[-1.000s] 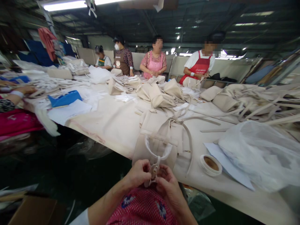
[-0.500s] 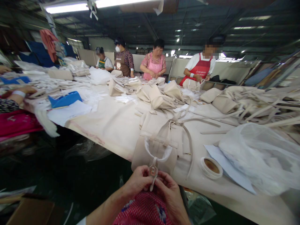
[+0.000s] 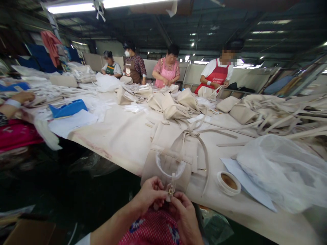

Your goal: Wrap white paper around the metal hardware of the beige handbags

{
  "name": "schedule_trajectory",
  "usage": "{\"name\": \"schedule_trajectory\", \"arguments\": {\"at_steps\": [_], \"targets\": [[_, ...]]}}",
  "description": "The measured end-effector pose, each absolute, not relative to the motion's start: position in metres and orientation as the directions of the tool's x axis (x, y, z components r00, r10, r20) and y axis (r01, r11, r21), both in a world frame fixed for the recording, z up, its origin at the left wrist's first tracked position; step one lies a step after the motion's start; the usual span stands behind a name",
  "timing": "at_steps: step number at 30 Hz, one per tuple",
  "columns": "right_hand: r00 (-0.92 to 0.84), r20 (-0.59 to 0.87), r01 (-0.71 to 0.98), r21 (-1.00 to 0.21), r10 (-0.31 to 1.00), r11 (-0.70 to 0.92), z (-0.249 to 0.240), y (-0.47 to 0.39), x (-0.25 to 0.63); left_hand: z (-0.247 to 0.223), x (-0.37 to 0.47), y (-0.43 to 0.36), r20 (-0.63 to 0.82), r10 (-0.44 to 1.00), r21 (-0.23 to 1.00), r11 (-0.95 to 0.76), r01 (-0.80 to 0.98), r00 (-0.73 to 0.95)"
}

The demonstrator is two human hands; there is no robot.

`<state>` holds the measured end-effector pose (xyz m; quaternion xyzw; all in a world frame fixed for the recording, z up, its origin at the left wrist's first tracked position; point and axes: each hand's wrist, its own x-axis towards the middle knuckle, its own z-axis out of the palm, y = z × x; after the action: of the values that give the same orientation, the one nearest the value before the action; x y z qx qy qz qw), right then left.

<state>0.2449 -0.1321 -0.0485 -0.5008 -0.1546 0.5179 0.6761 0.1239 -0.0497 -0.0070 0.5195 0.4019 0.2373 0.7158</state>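
Observation:
At the near edge of the table lies a beige handbag (image 3: 148,167), its curved handle (image 3: 161,170) wrapped in white material. A short strap tab (image 3: 173,178) hangs from the handle toward me, carrying a small gold-coloured metal fitting (image 3: 170,191). My left hand (image 3: 151,195) is closed, pinching the tab beside the fitting between thumb and fingers. From the other side my right hand (image 3: 183,206) pinches the same tab, thumb and fingertips close to the metal. The fingers partly cover the tab's lower end.
Right of the bag stands a round tub (image 3: 228,183) of brown stuff, beside white paper and a clear plastic bag (image 3: 278,170). Beige bags (image 3: 171,105) and straps are heaped across the table. A blue holder (image 3: 68,109) lies left. Several co-workers stand opposite; another person's arm (image 3: 15,102) reaches in.
Both hands have shifted slightly, with the tab's lower end bent up and the gold fitting now turned into view between the fingertips. The handbag stays in place on the table.

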Motion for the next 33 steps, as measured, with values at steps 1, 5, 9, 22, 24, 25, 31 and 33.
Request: {"name": "schedule_trajectory", "arguments": {"at_steps": [1,5,9,22,24,25,31,33], "targets": [[0.367,-0.367,-0.634,-0.771,0.855,-0.059,-0.047,-0.133,0.244,-0.006,0.124,-0.055,-0.152,0.836,0.987,0.1,0.126,0.527],[0.268,-0.387,-0.738,-0.671,0.882,-0.07,-0.039,-0.134,0.241,-0.007,0.122,-0.071,0.495,0.615,0.538,-0.772,0.339,0.614],[0.403,-0.276,-0.57,-0.821,0.873,0.004,-0.036,-0.131,0.24,-0.012,0.121,-0.067,0.649,0.405,0.207,-0.909,0.362,0.644],[0.588,-0.025,-0.093,-0.995,0.808,0.037,-0.061,-0.123,0.247,0.003,0.127,-0.035,0.579,-0.003,-0.141,-0.985,0.096,0.815],[0.543,-0.039,-0.111,-0.994,0.839,0.026,-0.059,-0.122,0.246,0.001,0.129,-0.035,0.609,0.076,-0.103,-0.979,0.173,0.789],[0.523,-0.04,-0.114,-0.993,0.851,0.023,-0.059,-0.121,0.246,-0.001,0.13,-0.036,0.63,0.135,-0.062,-0.973,0.223,0.765],[0.383,-0.087,-0.265,-0.964,0.92,0.019,-0.052,-0.134,0.242,-0.005,0.13,-0.03,0.705,0.385,0.241,-0.92,0.309,0.596],[0.165,-0.099,-0.278,-0.959,0.981,-0.05,-0.051,-0.141,0.238,-0.003,0.127,-0.024,0.685,0.474,0.34,-0.88,0.333,0.553]]}}
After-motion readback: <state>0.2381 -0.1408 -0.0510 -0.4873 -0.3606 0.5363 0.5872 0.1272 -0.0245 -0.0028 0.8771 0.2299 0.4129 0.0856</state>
